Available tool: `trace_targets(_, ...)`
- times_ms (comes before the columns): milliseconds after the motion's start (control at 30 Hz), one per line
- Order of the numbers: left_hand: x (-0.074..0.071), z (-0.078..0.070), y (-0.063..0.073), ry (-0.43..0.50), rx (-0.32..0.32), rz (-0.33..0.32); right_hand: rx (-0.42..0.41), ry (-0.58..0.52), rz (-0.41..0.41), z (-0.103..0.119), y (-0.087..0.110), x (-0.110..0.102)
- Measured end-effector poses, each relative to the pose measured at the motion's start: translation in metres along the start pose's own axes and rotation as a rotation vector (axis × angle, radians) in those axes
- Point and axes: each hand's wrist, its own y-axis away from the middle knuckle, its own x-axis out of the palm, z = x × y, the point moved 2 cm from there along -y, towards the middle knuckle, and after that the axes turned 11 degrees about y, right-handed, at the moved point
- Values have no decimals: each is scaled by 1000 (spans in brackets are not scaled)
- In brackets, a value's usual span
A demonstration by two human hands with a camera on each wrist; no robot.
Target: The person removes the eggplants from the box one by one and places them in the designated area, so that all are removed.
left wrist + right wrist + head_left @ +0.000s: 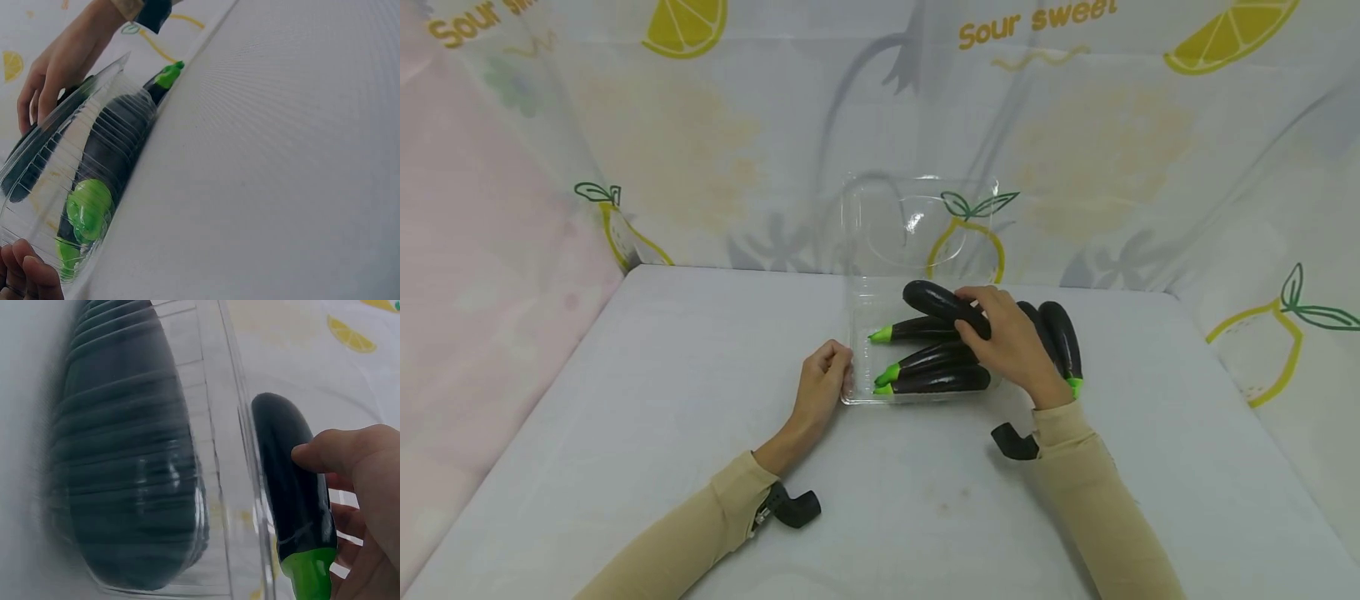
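Observation:
A clear plastic clamshell box lies with its lid raised at the back. Three dark eggplants, the front one near the box's front wall, lie in it with green stem ends to the left. Over the box my right hand grips another eggplant, thumb on one side and fingers on the other. Its green stem shows in the right wrist view. At the box's left front corner my left hand pinches the rim with curled fingers.
To the right of the box, more eggplants lie on the white table, partly behind my right hand. A lemon-print cloth hangs behind the table. Black wrist mounts stick out from both sleeves.

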Motion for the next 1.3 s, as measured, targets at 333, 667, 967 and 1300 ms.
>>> trace_targets(333, -2, 0, 1, -25, -16, -10, 75, -1, -4, -7, 1, -9)
trace_targets(667, -3, 0, 1, 0, -25, -12, 157, -30, 14, -21, 5, -20)
trace_targets(967, -3, -1, 1, 6, -22, -12, 204, -36, 41, -29, 5, -25)
trace_targets(1300, 0, -1, 1, 21, -22, -13, 325, -63, 133, -47, 14, -39)
